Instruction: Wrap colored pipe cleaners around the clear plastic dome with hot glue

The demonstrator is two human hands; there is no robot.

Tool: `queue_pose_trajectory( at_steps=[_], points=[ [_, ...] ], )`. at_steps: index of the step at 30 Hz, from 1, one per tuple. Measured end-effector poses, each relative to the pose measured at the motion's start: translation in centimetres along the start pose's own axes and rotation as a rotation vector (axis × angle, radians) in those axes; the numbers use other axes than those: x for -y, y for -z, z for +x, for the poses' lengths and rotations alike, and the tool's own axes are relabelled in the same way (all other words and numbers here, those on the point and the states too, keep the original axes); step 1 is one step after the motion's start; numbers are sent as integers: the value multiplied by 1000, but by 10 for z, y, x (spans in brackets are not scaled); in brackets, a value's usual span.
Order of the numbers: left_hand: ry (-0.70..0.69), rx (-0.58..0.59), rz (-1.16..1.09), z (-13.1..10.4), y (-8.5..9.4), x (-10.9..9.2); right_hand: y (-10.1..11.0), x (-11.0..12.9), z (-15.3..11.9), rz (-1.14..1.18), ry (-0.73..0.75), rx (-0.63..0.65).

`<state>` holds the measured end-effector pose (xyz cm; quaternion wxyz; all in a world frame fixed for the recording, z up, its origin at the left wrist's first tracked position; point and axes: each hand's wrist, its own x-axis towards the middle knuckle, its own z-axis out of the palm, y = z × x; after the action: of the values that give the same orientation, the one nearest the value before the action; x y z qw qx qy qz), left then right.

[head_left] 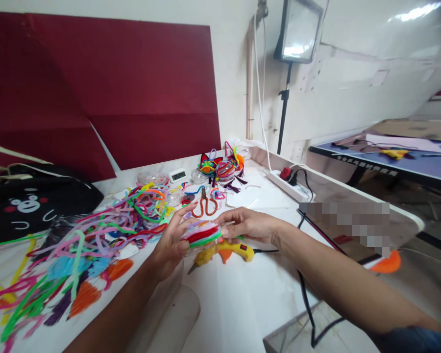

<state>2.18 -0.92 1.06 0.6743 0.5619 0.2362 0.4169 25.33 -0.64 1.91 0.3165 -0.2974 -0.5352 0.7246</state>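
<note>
Your left hand (171,245) and right hand (248,224) pinch a striped bundle (203,233) over the white worktop (235,299); red board (150,88), lamp (300,32) behind; blue table (428,163) bears blurred lettering (367,165).

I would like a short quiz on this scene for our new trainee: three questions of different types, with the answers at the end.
1. True or false: the left hand and the right hand both touch the striped piece.
2. Fill in the colour: the scissors on the table have ______ handles.
3. Which of these lies nearest to the hands?
A. the power strip
B. the yellow glue gun
C. the black bag

Key:
1. True.
2. Orange-red.
3. B.
</note>
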Motion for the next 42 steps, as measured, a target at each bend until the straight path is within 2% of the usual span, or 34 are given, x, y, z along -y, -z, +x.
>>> queue_pose_trajectory(
  at_steps=[13,16,29,37,42],
  points=[
    [5,15,46,1,4,-2,1,-1,1,-42,-26,15],
    [42,5,42,1,7,-3,0,-1,1,-12,-14,-5],
    [-20,-349,199,9,16,3,-2,-5,10,-109,173,-329],
    [-2,-352,224,12,9,6,2,-21,17,-368,323,-438],
    [-48,-322,261,10,-3,6,-5,-25,14,-582,358,-535]
  ],
)
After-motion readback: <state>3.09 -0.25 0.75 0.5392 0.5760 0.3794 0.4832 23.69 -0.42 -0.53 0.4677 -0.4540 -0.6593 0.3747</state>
